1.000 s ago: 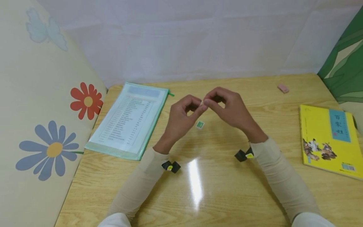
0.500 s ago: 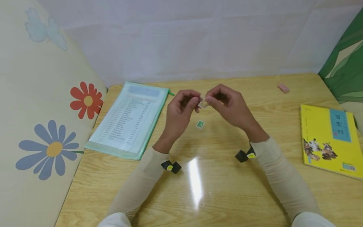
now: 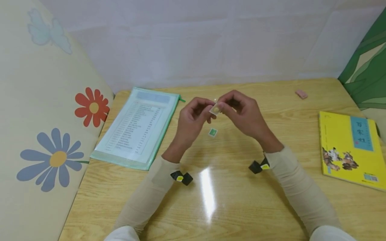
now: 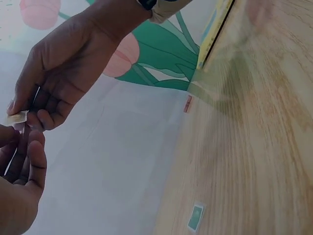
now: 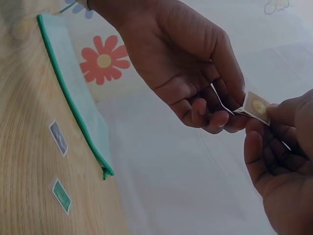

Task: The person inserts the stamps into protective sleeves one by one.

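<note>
A small tan postage stamp (image 5: pixel 257 105) with a round design and perforated edges is held up between both hands above the table. My right hand (image 3: pixel 242 115) pinches it between thumb and fingers from the right. From the left, my left hand (image 3: pixel 191 117) pinches its edge with thumb and curled fingers. Thin white paper edges show among the fingers of both hands in the right wrist view; what they belong to is hidden. Below the hands a green stamp (image 3: pixel 212 132) lies on the table. Beside it in the right wrist view is a greyish-purple stamp (image 5: pixel 58 137).
On the table (image 3: pixel 235 201), a clear zip folder (image 3: pixel 129 130) with a printed sheet lies to the left. To the right is a yellow book (image 3: pixel 346 150), and a pink eraser-like block (image 3: pixel 301 93) sits near the back edge. A white cloth (image 3: pixel 196 50) hangs behind.
The tan stamp, mostly covered by the fingertips a second ago, now shows its face. My left hand has shifted slightly left and its thumb has moved. The green stamp stays put.
</note>
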Motion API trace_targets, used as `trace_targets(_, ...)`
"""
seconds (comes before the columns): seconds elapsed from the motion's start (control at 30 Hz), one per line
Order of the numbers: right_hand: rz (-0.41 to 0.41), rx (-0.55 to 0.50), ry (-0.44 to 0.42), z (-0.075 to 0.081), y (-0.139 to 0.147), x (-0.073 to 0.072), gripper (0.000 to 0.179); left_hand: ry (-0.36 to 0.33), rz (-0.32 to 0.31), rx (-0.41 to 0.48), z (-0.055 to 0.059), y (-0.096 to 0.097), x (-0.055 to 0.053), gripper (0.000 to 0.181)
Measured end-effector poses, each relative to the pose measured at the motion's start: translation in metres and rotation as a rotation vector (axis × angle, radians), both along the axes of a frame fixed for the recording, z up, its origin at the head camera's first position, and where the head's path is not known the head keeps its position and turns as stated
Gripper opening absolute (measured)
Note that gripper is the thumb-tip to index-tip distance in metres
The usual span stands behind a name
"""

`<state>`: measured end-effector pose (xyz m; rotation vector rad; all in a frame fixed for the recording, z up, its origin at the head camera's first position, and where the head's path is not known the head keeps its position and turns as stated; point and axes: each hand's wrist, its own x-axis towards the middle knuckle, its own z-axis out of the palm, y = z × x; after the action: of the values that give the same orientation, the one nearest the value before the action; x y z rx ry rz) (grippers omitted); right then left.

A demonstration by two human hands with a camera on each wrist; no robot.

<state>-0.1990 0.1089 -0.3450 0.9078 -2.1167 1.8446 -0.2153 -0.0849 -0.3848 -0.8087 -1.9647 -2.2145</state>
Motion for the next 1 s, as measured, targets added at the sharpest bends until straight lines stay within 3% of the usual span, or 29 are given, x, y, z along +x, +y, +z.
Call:
trace_targets(0.13,-0.045,0.041,0.029,0.002,-0.001,0.0,0.006,0.04,0.023,0.029,0.0,-0.001,0.001,0.016)
trace_targets(0.3,-0.087,-0.073,0.008,-0.003,0.003,-0.003,0.011,0.048,0.026,-0.009,0.0,-0.001,0.002,0.011)
trace_targets(0.43,-0.06,-0.18,-0.026,-0.013,0.006,-0.011,0.012,0.042,0.043,-0.076,0.002,0.001,0.006,0.01)
trace_targets(0.67,-0.033,-0.27,-0.087,-0.022,0.007,-0.018,0.014,0.083,0.045,-0.119,0.022,0.004,0.02,0.01)
trace_targets(1.0,0.0,-0.305,-0.127,-0.018,0.009,-0.016,0.016,0.121,0.03,-0.125,0.024,0.005,0.021,0.008)
